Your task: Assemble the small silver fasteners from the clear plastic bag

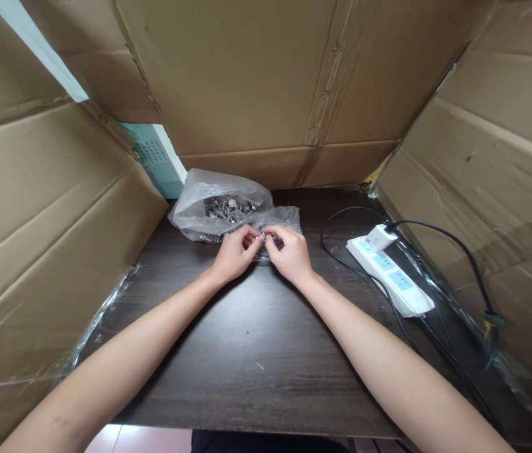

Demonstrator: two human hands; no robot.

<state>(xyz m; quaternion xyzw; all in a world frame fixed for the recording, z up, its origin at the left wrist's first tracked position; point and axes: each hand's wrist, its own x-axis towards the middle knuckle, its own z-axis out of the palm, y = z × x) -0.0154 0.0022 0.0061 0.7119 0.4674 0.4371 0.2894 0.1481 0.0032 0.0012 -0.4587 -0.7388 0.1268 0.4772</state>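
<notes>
My left hand (237,251) and my right hand (290,253) meet over the far half of the table, fingers pinched together. Between the fingertips is a small shiny metal piece (262,235), too small to name exactly; both hands grip it. Just behind my left hand lies an open clear plastic bag (194,195) holding many small silvery metal parts (230,209) that look like screws or fittings. A second clear plastic bag (289,216) sits behind and partly under my right hand, its contents mostly hidden by my fingers.
A white power strip (405,292) with a white plug adapter (379,239) lies to the right. Black cables (454,233) loop around it. Cardboard walls (256,75) enclose the dark wooden table (228,358) at the back and both sides.
</notes>
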